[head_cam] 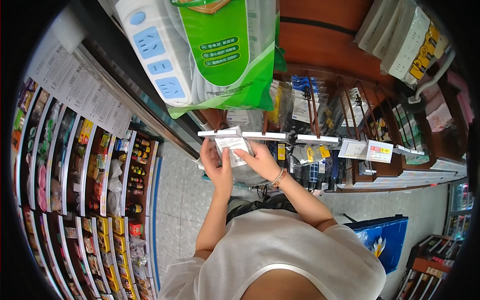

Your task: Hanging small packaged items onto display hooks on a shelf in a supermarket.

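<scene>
My left hand (216,170) and my right hand (264,161) hold a clear plastic packet with a white printed card (235,155) between them. Both thumbs press on the card's face, and the other fingers are mostly hidden behind the packet. A beaded bracelet (279,177) circles my right wrist. Just above the packet is the white tag holder (213,132) at the front of a display hook; whether the packet hangs from that hook I cannot tell. Packaged socks (302,108) hang on brown hooks to the right.
A bagged power strip (157,63) hangs close overhead, with more power strips (408,48) at the upper right. A metal pole (150,116) stands left of my hands. Grocery shelves (80,210) fill the left side. A blue crate (393,243) sits on the floor behind me at right.
</scene>
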Available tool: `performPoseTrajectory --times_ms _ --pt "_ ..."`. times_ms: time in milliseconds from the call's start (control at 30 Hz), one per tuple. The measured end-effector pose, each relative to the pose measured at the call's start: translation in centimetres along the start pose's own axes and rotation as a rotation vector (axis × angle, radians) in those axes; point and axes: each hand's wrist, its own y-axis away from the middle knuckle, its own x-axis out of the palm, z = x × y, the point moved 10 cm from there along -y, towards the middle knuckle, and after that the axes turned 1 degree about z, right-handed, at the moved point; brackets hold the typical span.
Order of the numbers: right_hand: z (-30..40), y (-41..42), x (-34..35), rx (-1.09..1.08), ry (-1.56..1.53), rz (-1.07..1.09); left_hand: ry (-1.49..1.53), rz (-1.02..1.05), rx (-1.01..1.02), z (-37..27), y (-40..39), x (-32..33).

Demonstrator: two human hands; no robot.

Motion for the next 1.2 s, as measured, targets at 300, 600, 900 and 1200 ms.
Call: performPoseTrajectory --times_ms 300,600,900,1200 --pt "-0.5 0.4 0.3 0.031 0.011 0.019 -0.004 0.013 -0.041 0.0 0.1 0.0" --pt "0.2 2.9 1.8 -0.036 0.418 0.123 -0.303 -0.123 0.222 -2.9 2.0 -1.6" --pt "4.7 4.7 4.1 -0.232 0.761 0.023 0.129 0.232 -0.06 -0.7 4.4 1.2" --pt "1.7 2.1 -1.9 -0.111 0.163 -0.14 0.301 0.124 -0.35 3.4 1.3 -2.8"
